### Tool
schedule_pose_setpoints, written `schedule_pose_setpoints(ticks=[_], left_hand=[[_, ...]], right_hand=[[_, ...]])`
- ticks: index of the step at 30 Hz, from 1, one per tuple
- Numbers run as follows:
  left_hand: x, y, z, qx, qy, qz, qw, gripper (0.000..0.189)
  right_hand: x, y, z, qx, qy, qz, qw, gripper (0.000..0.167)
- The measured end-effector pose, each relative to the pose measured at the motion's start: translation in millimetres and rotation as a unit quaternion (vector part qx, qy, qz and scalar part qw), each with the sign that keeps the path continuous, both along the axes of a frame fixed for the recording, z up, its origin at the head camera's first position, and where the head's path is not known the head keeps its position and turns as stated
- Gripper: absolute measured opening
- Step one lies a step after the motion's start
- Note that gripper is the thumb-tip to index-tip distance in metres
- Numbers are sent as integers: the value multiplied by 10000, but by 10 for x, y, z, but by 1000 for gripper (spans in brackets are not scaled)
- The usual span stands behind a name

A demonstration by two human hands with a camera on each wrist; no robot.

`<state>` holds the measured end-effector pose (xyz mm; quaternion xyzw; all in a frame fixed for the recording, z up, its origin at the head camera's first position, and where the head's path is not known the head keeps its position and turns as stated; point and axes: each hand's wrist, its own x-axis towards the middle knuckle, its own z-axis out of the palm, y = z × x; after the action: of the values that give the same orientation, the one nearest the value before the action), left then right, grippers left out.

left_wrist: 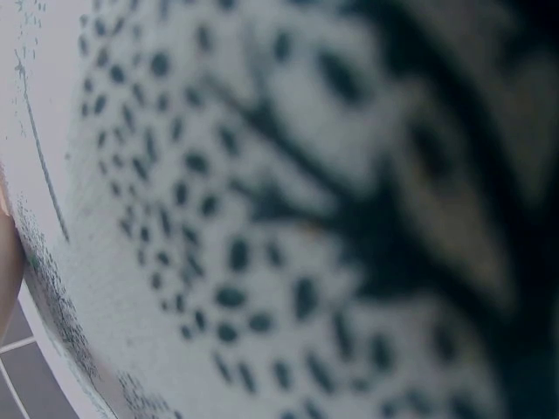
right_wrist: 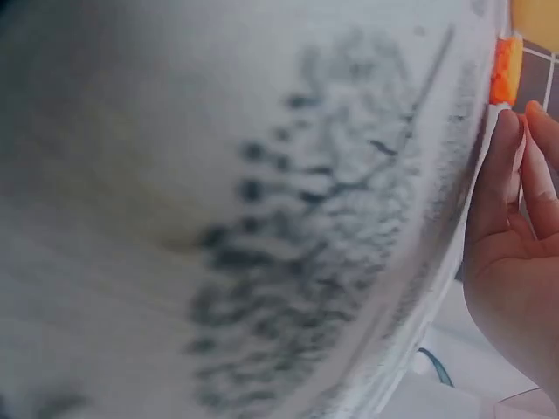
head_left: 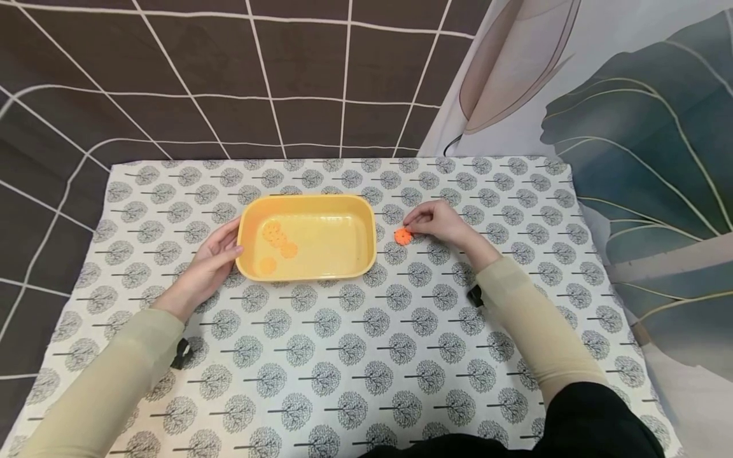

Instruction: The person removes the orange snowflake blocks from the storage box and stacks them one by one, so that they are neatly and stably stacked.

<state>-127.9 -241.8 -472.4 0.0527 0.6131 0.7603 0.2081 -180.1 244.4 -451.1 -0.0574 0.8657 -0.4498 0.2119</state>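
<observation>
A yellow rectangular basin sits on the cloth in the head view. My left hand holds its left end, thumb at the rim and fingers along the outer wall. Several round, scalloped pieces show in its left half, looking pale orange. Right of the basin is a bright orange flower-shaped piece. My right hand pinches its upper right edge between thumb and fingertips. In the right wrist view the orange piece shows just beyond the fingertips. The left wrist view catches mostly blurred cloth.
A white cloth printed with dark trees covers the table. Dark fabric with white grid lines hangs behind and to the left. A leaf-patterned curtain hangs along the right side.
</observation>
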Motion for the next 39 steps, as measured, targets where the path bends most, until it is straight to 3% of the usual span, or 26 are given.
schedule_pose_setpoints(ticks=[8,15,20,26,39], left_hand=[[2,0,12,-35,-32,0,10000,71],[1,0,5,-45,-26,-7,10000,72],[5,1,4,-3,-11,-1,10000,71],[8,9,15,88,0,29,10000,70],[4,8,0,24,57,-9,10000,71]], right_hand=[[-78,-137,190,-128,307,40,9994,22],[-143,-467,397,-273,592,252,9976,20],[-181,-728,449,-412,724,516,9952,20],[-192,-1036,460,-681,729,842,9914,20],[-203,-1604,286,-696,722,1322,9861,16]])
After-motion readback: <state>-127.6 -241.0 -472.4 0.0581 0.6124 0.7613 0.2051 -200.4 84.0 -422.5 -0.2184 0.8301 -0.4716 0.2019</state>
